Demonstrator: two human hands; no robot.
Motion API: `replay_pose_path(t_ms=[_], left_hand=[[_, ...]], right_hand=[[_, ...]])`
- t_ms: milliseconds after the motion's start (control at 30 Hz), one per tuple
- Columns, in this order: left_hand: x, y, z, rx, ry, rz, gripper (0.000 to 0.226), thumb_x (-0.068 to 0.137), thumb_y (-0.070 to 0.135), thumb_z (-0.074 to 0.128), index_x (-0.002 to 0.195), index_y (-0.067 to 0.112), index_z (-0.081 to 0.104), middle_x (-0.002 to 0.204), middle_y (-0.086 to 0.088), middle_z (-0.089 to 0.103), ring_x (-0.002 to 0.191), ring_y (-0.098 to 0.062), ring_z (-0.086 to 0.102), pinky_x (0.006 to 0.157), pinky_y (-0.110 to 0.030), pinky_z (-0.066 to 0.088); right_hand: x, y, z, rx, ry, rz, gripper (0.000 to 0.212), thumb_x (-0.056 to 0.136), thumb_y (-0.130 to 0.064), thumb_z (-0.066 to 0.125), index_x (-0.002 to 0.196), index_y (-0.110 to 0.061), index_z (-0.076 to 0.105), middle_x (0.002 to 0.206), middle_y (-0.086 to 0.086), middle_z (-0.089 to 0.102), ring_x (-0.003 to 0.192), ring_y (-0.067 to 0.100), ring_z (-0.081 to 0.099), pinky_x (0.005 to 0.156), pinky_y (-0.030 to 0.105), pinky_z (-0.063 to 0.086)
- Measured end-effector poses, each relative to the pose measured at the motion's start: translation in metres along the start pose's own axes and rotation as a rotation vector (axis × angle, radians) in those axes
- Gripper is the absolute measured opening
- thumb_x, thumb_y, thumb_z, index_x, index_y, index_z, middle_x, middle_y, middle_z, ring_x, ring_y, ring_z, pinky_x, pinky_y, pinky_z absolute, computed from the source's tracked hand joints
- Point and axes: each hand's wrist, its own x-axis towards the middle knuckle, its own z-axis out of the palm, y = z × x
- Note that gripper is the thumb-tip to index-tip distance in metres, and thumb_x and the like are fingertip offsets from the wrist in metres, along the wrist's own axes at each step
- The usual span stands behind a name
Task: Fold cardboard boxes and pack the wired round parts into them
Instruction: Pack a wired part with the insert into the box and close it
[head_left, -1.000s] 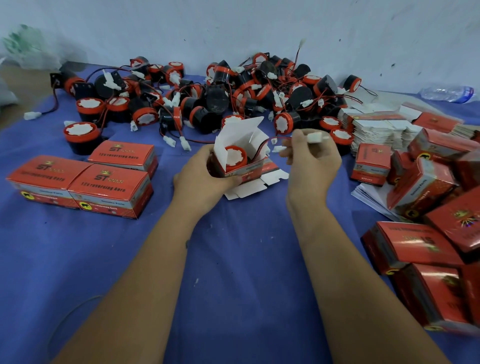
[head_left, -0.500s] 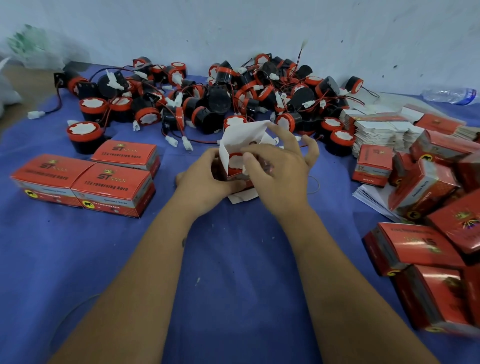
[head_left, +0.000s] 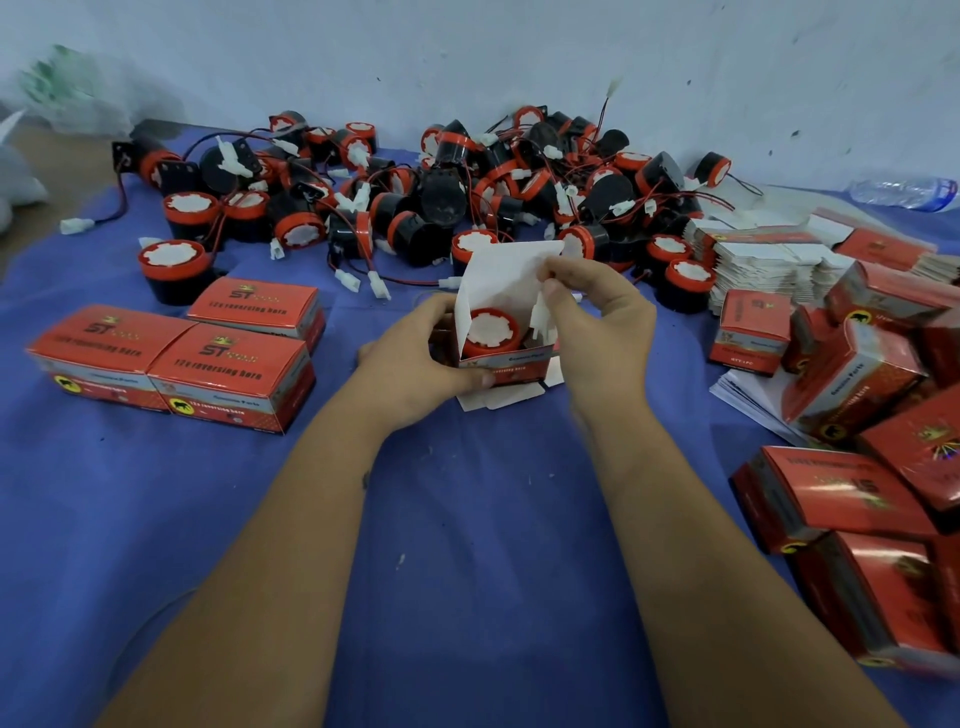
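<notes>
In the middle of the blue cloth, my left hand (head_left: 415, 358) grips the left side of a small red cardboard box (head_left: 511, 364) with its white lid flap standing up. A round red-and-black wired part (head_left: 491, 332) sits inside, its white face up. My right hand (head_left: 597, 322) pinches the upper right edge of the lid flap; a white connector shows just beneath its thumb, at the box's right side. A big pile of loose wired round parts (head_left: 467, 192) lies behind the box, against the wall.
Three closed red boxes (head_left: 208, 353) sit on the left. Stacks of flat unfolded boxes (head_left: 769, 260) and several folded red boxes (head_left: 872, 426) crowd the right side. A plastic bottle (head_left: 904, 189) lies at the far right. A flat white card (head_left: 498, 400) lies under the held box.
My right hand, which held the white connector up beside the box a second ago, has brought it down to the box and now pinches the lid flap. My left hand kept its hold.
</notes>
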Motion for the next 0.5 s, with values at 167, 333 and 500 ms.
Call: replay_pose_path(t_ms=[167, 333, 500], left_hand=[[-0.0001, -0.0002, 0.0029, -0.002, 0.021, -0.013, 0.075, 0.058, 0.049, 0.073, 0.128, 0.039, 0.048, 0.123, 0.017, 0.06, 0.122, -0.014, 0.054, 0.112, -0.049, 0.033], [0.0002, -0.0015, 0.0024, -0.035, 0.059, -0.011, 0.076, 0.064, 0.047, 0.079, 0.133, 0.036, 0.049, 0.125, 0.015, 0.062, 0.124, -0.014, 0.054, 0.113, -0.05, 0.032], [0.0055, -0.0015, 0.0035, -0.119, 0.077, 0.028, 0.064, 0.083, 0.025, 0.076, 0.14, 0.035, 0.047, 0.13, 0.013, 0.061, 0.124, -0.01, 0.055, 0.111, -0.037, 0.038]], right_hand=[[-0.0041, 0.0006, -0.0009, -0.344, 0.019, -0.242, 0.03, 0.082, -0.006, 0.069, 0.095, -0.033, 0.072, 0.087, -0.023, 0.059, 0.101, -0.006, 0.044, 0.103, 0.037, 0.039], [-0.0046, 0.0042, -0.0045, -0.709, -0.042, -0.538, 0.019, 0.08, -0.013, 0.072, 0.098, -0.017, 0.076, 0.094, -0.002, 0.068, 0.11, 0.025, 0.053, 0.1, 0.04, 0.024], [-0.0048, 0.0072, -0.0028, -0.575, -0.072, -0.536, 0.013, 0.082, -0.011, 0.066, 0.09, -0.01, 0.077, 0.106, 0.008, 0.064, 0.105, 0.028, 0.054, 0.094, 0.036, 0.038]])
